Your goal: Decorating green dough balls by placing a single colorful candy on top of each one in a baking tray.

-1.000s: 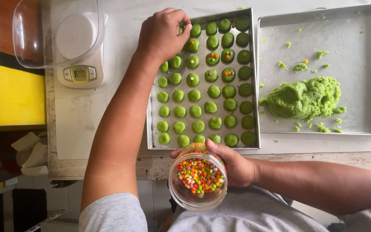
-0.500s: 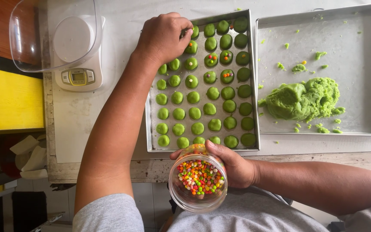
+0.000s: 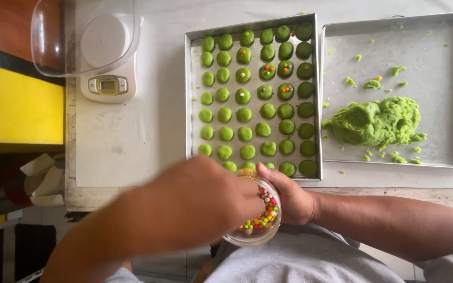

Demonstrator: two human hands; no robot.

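My right hand (image 3: pixel 289 196) holds a small clear glass bowl (image 3: pixel 255 222) of coloured sprinkles against my body, just below the table edge. My left hand (image 3: pixel 205 199) is blurred over the bowl's left side, its fingers dipped toward the sprinkles; whether it pinches any is hidden. Above the bowl lies a metal baking tray (image 3: pixel 192 94) filled with rows of green dough balls (image 3: pixel 245 133). A few balls near the top right of the rows carry sprinkles (image 3: pixel 285 90).
A second metal tray (image 3: pixel 446 52) at the right holds a lump of green dough (image 3: pixel 376 121) and crumbs. A white kitchen scale (image 3: pixel 108 78) with a clear plastic bowl (image 3: pixel 82 36) stands at the upper left. A yellow surface (image 3: pixel 17 110) lies beyond the table's left edge.
My left hand has come back from the top rows of the dough balls to the sprinkle bowl. The right hand and bowl have stayed in place.
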